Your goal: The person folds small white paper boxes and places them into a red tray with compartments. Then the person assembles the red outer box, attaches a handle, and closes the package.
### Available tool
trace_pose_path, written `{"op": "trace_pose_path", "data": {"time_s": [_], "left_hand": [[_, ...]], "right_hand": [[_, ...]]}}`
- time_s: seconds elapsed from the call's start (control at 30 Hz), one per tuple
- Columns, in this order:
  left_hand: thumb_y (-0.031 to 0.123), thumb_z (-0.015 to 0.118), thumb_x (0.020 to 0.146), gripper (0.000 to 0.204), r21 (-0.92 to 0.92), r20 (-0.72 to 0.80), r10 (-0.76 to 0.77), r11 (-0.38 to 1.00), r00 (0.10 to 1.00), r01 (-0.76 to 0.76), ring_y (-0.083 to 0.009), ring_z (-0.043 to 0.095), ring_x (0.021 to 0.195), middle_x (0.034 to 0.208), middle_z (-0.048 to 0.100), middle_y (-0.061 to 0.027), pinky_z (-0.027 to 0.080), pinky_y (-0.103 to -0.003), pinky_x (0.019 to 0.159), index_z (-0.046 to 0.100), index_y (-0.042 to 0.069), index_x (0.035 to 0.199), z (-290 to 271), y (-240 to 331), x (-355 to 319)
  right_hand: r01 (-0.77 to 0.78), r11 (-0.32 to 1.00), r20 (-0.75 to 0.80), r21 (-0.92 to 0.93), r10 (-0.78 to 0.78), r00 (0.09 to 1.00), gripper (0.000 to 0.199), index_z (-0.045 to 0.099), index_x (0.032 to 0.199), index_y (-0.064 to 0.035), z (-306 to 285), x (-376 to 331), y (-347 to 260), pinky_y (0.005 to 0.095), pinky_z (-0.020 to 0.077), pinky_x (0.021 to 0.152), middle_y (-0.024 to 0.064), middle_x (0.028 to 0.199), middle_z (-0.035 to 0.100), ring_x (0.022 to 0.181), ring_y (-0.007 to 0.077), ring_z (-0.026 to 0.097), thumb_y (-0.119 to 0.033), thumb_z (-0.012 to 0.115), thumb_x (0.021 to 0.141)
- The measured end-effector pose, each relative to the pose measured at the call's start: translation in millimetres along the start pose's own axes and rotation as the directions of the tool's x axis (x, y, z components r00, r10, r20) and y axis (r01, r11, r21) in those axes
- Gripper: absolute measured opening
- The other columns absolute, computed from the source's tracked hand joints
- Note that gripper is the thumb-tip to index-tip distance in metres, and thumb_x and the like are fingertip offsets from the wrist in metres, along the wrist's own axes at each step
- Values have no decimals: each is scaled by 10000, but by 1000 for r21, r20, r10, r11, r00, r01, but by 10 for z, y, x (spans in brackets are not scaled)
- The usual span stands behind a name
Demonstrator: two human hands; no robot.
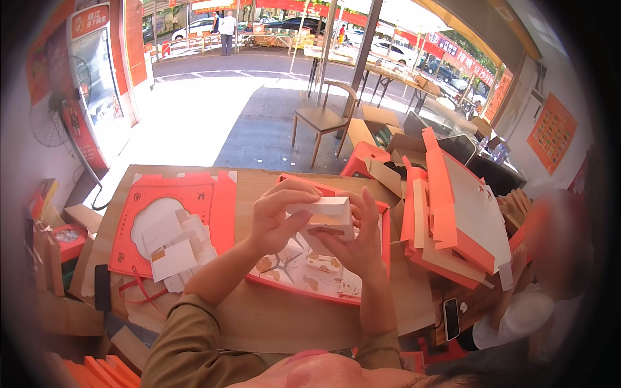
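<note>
indoors, over a street-facing wooden table (252,323), hands (275,220) hold a white box (331,207).

Small box (334,207) white; tray (386,234) red; sleeves (191,337) olive.

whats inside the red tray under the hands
In the red tray lie white pieces with brownish patterns. Part of its far side cannot be seen: the left hand, right hand and the small white box they hold cover it.
</note>
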State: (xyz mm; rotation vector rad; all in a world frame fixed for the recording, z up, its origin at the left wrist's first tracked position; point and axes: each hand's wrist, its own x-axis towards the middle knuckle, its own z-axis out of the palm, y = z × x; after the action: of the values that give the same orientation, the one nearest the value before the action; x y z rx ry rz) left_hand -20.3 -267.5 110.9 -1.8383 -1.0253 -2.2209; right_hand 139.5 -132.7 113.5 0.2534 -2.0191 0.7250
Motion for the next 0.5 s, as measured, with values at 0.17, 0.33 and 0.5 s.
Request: {"op": "trace_pose_path", "data": {"time_s": [0.17, 0.33, 0.5], "left_hand": [[-64, 667, 882, 371, 23, 54, 0, 1000, 999, -1, -326, 716, 1115, 1218, 706, -212, 585, -421, 930, 728, -46, 1247, 3, -21, -41], [2, 630, 916, 390, 68, 200, 91, 992, 975, -106, -344, 721, 1120, 1282, 706, -210, 579, -436, 953, 719, -50, 1293, 24, -20, 28], [142, 531, 1056, 378, 108, 188, -43, 994, 981, 23, -313, 711, 1156, 1226, 724, -215, 591, -427, 960, 684, -80, 1321, -61, -24, 15]], "right_hand": [[38, 994, 103, -102, -27, 994, 1248, 110, 1696, -109, -24, -5, -2, 427, 657, 824, 215, 1433, 589, 1160, 335, 728, -164, 972, 795], [74, 990, 43, -123, -69, 997, 1253, 108, 1693, -95, -44, 41, -10, 410, 658, 820, 211, 1430, 593, 1164, 328, 726, -191, 976, 794], [40, 997, 19, -69, -39, 999, 1205, 171, 1658, -75, -18, 19, -3, 460, 635, 817, 205, 1345, 663, 1091, 377, 753, -235, 984, 783]]}}
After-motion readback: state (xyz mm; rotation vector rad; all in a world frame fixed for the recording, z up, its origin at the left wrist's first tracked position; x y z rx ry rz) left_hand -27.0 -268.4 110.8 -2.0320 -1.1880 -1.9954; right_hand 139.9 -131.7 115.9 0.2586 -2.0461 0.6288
